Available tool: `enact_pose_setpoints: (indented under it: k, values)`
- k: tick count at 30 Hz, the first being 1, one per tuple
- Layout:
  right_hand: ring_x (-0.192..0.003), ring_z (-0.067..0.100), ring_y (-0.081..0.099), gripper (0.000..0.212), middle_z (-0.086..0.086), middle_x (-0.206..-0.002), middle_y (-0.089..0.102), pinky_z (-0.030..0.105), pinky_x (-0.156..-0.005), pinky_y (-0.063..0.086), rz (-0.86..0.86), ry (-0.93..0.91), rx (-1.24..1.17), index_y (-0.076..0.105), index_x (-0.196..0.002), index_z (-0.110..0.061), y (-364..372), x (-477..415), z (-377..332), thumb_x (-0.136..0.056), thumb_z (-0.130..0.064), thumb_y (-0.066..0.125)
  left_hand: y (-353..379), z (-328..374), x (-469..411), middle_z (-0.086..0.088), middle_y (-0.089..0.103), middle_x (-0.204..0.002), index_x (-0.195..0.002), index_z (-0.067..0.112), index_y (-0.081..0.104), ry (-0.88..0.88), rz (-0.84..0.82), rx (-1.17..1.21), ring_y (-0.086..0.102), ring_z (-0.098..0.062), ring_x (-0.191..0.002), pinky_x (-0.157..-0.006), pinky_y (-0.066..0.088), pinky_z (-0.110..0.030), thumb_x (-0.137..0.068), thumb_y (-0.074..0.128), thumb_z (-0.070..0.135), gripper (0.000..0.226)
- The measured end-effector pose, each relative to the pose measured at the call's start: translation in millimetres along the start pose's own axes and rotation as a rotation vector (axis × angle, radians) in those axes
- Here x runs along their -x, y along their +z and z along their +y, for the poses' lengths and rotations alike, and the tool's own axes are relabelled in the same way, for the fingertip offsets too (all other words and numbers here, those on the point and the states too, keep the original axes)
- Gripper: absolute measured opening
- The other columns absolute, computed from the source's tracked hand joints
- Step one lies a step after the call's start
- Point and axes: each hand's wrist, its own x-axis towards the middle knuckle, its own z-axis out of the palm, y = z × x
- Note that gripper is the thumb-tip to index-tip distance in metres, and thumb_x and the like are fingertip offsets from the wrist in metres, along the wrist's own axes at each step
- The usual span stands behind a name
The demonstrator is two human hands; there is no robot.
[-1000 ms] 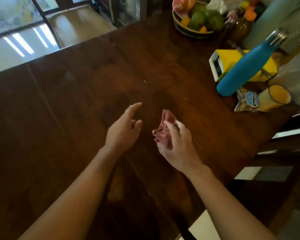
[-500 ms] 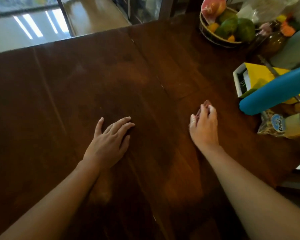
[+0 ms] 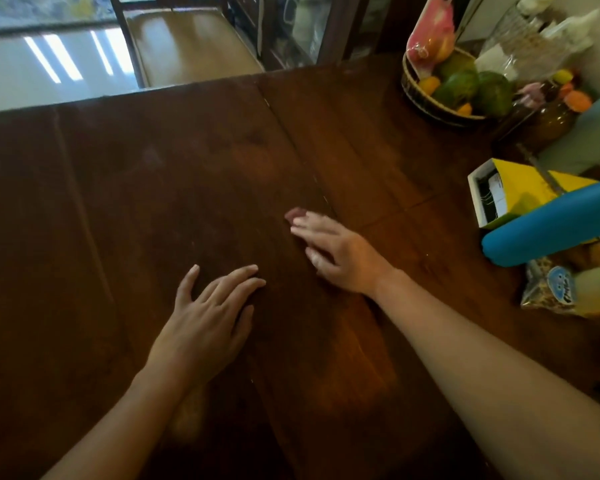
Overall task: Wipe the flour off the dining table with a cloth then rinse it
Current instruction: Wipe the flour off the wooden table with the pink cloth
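Observation:
The dark wooden dining table fills the view. My right hand lies flat near its middle, fingers straight and pointing left, pressing a small pink cloth onto the wood. Only a corner of the cloth shows past my fingertips. My left hand rests palm down on the table, fingers spread, a little nearer me and to the left. No flour shows plainly on the dark surface.
At the right edge stand a blue bottle, a yellow box, a snack packet and a fruit basket. A wooden chair stands beyond the far table edge.
My right hand lowered the bunched cloth onto the table, flattened over it, then slid it leftward. My left hand came down to rest flat on the wood.

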Motion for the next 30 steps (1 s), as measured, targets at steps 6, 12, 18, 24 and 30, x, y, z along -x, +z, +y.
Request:
enact_pose_setpoints:
  k: [6,12,18,24,30]
  values:
    - [-0.148,0.006,0.024,0.051,-0.008,-0.160,0.033,0.040,-0.122,0.027,0.181,0.408,-0.003,0.040,-0.151,-0.026,-31.1,46.2,40.1,-0.103,-0.014,0.046,-3.3,-0.6,0.3,0.017,0.019,-0.161,-0.149,0.040,0.028,0.012,-0.007,0.072,0.028,-0.002,-0.143,-0.120,0.002,-0.054,-0.103,0.021,0.050,0.048]
    - [-0.150,0.019,0.025,0.050,0.005,-0.161,0.031,0.032,-0.119,0.023,0.393,0.693,0.124,0.036,-0.153,-0.012,-10.6,1.2,16.9,-0.104,-0.018,0.043,-5.4,1.2,0.5,0.016,0.021,-0.161,-0.149,0.038,0.033,0.021,0.047,0.107,0.027,-0.002,-0.144,-0.121,-0.002,-0.050,-0.104,0.025,0.047,0.047]
    - [-0.150,0.013,0.021,0.051,0.001,-0.161,0.033,0.022,-0.122,0.008,0.105,0.178,0.036,0.038,-0.152,-0.014,43.0,-35.3,-83.6,-0.102,-0.014,0.046,-6.1,-3.0,13.5,0.003,0.041,-0.142,-0.133,0.027,0.050,-0.200,0.302,0.390,0.033,-0.019,-0.133,-0.110,0.031,-0.033,-0.100,0.052,0.028,0.033]
    - [-0.151,0.012,0.020,0.048,-0.001,-0.159,0.036,0.031,-0.125,0.013,-0.262,-0.306,0.004,0.043,-0.150,-0.017,94.4,-11.2,-167.1,-0.102,-0.012,0.044,-22.8,-68.0,106.9,-0.005,0.055,-0.128,-0.126,0.020,0.057,-0.500,0.428,0.371,0.040,-0.018,-0.124,-0.106,0.033,-0.041,-0.091,0.065,0.018,0.036]
    - [-0.148,0.007,0.028,0.053,-0.007,-0.156,0.040,0.040,-0.121,0.029,-0.171,-0.220,0.092,0.047,-0.147,-0.024,68.0,19.1,-131.2,-0.095,-0.012,0.047,-21.1,-148.0,230.3,-0.007,0.045,-0.146,-0.136,0.021,0.052,-0.671,0.197,0.107,0.046,-0.029,-0.130,-0.109,0.029,-0.065,-0.099,0.044,0.043,0.044]
